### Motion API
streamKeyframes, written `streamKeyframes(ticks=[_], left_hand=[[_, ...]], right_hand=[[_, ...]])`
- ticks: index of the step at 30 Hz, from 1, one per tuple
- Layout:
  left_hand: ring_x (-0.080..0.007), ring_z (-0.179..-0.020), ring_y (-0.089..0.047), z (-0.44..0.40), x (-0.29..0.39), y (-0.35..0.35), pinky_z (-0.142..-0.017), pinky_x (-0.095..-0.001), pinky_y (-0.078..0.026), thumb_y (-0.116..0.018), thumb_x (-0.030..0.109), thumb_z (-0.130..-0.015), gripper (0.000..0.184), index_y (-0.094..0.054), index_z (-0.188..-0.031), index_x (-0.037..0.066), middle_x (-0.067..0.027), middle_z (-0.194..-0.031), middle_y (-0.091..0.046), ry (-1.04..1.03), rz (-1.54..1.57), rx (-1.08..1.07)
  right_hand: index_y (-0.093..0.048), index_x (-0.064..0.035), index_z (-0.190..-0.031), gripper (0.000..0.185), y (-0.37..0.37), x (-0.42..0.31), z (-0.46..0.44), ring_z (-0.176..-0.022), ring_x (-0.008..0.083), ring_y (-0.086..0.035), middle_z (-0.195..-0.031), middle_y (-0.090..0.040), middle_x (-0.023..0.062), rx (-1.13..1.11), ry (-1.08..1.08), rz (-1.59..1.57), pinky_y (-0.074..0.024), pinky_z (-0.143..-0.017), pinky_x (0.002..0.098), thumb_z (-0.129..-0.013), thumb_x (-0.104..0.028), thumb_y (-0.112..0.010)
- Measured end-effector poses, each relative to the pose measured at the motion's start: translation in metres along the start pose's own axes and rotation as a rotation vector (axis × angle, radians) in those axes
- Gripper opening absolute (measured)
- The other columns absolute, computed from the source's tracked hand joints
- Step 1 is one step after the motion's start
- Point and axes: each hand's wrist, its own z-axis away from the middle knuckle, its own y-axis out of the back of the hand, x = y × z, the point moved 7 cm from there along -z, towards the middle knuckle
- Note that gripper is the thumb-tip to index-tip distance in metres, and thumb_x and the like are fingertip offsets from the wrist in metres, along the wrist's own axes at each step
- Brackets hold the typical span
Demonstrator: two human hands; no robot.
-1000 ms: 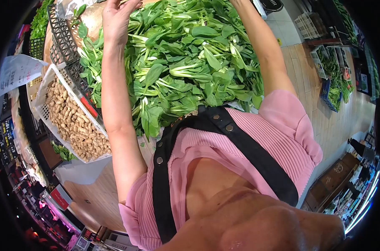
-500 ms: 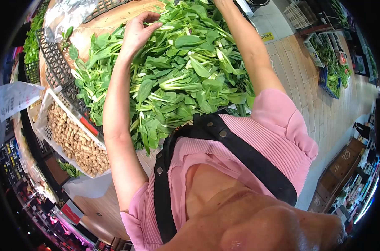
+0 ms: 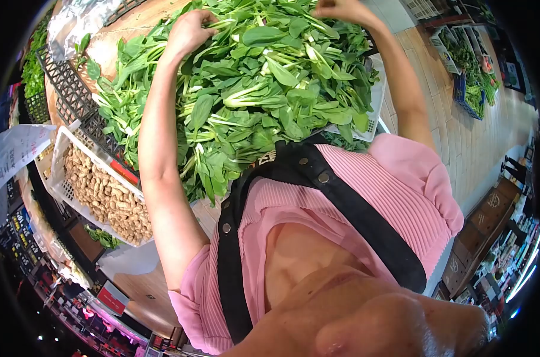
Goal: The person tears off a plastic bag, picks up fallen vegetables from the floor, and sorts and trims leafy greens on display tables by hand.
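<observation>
A large heap of leafy greens [image 3: 264, 95] with pale stems fills the area in front of me. At its upper left, my left hand [image 3: 189, 31] has its fingers curled round the pale stem end of a leafy green. My right hand [image 3: 346, 11] is at the upper right edge of the heap, fingers bent and pinched together over the leaves. Anything between those fingers is too small to make out. Under the right side of the pile shows a white plastic crate [image 3: 378, 89].
To the left stands a white basket [image 3: 61, 152] of peanuts [image 3: 106, 193], beside a black plastic crate [image 3: 67, 80]. Clear plastic wrap [image 3: 79, 24] lies at the upper left. Crates of vegetables [image 3: 469, 95] stand on the tiled floor at right.
My right hand has come back into view at the heap's upper right, its elbow swung outward. My left hand's fingers have curled in round a stem. The view has shifted slightly.
</observation>
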Motion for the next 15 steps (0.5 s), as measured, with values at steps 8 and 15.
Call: streamKeyframes(ticks=[8,15], left_hand=[[-0.0114,-0.091,-0.058,0.035,-0.010,0.042,-0.081,-0.0243,-0.046,-0.053,0.005,-0.089,0.029,-0.059,-0.117,0.001,-0.0049,-0.107,-0.064,0.216,1.298,0.194],[-0.0112,-0.093,-0.059,0.048,0.009,0.058,-0.082,-0.0244,-0.046,-0.053,0.008,-0.091,0.030,-0.060,-0.119,0.002,-0.0048,-0.108,-0.065,0.006,1.128,0.333]], right_hand=[[-0.062,0.0037,-0.086,0.025,0.049,-0.026,0.045,-0.057,0.0180,-0.055,-0.065,-0.061,0.0111,0.250,-0.005,-0.002,-0.0434,-0.054,0.0328,-0.079,-0.020,-0.059],[-0.057,-0.0004,-0.115,0.035,0.051,-0.132,0.022,-0.075,0.0154,-0.061,-0.103,-0.061,0.0122,0.301,0.178,-0.464,-0.0513,-0.063,0.0286,-0.094,-0.028,-0.048]])
